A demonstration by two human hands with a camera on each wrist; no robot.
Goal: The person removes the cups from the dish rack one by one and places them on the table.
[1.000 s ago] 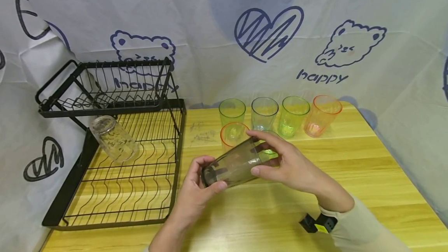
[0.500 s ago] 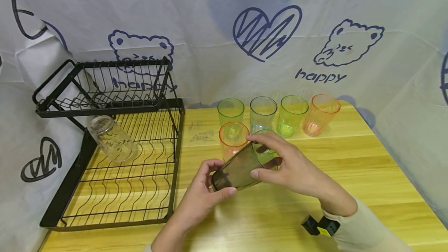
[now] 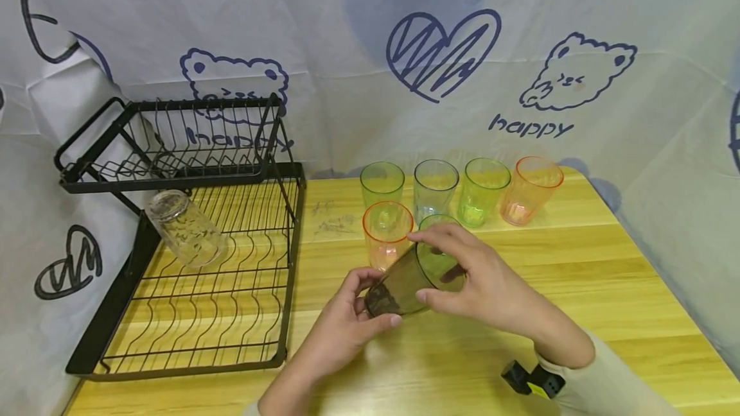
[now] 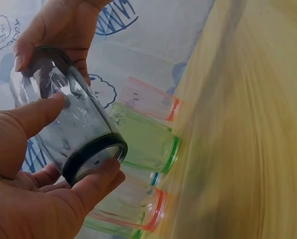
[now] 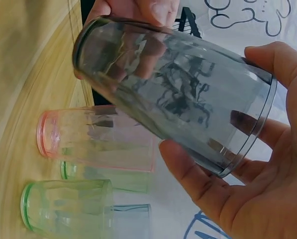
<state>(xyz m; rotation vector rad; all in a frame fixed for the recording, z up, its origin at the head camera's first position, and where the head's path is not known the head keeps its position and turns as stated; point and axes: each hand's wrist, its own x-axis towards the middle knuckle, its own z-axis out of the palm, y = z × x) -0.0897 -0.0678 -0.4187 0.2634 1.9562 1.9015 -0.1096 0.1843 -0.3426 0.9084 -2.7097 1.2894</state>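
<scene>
A smoky grey see-through drinking glass (image 3: 399, 284) is held tilted above the table between both hands. My left hand (image 3: 341, 326) grips its thick dark base, thumb along the near side, as the left wrist view shows. The right hand (image 3: 482, 278) holds the rim end, its thumb and fingers on opposite sides of the glass (image 5: 173, 94). Just behind stand an orange-rimmed glass (image 3: 386, 230) and a green-rimmed glass (image 3: 436, 218), the latter partly hidden by the right hand. A row of upright glasses runs behind them: green (image 3: 381, 178), blue (image 3: 436, 185), yellow-green (image 3: 484, 191) and orange (image 3: 532, 191).
On the left stands a black two-tier dish rack (image 3: 295, 242). One clear glass (image 3: 187, 230) leans bottom-up on its lower tier. The wooden table (image 3: 578, 287) meets a white cloth (image 3: 335, 127) with drawings at the back.
Both hands still hold the grey glass. The left hand and the glass's base have shifted right, and the glass's rim now faces more toward the right hand's palm.
</scene>
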